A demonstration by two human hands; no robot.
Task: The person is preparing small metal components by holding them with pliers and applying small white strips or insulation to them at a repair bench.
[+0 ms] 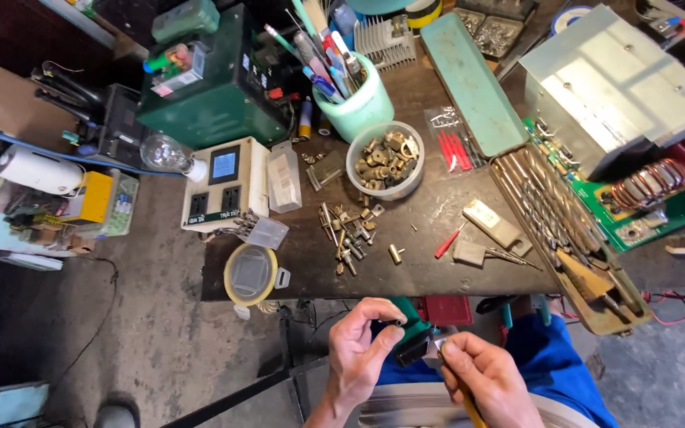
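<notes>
1. The workbench [438, 214] fills the upper half of my view, dark and cluttered, its near edge running just above my hands.
2. A grey metal box [620, 79] sits at two o'clock, over a green circuit board [667, 210] with copper coils [650, 182].
3. A green machine [216, 87] stands at eleven o'clock, with a white socket box [225, 184] just below it.
4. An open drill-bit case [549, 214] runs diagonally from twelve to four o'clock.
5. A mint cup [358, 103] of pens stands at twelve o'clock; just below it is a round tub [386, 160] of brass fittings, and loose fittings [348, 234] lie scattered under that.
6. My left hand [362, 349], at six o'clock below the bench edge, pinches a small dark tube [396, 322] between thumb and forefinger.
7. My right hand [481, 376], just to its right, is closed around a yellow-handled tool [469, 400], its tip against a small metal part [436, 342] between my hands.
</notes>
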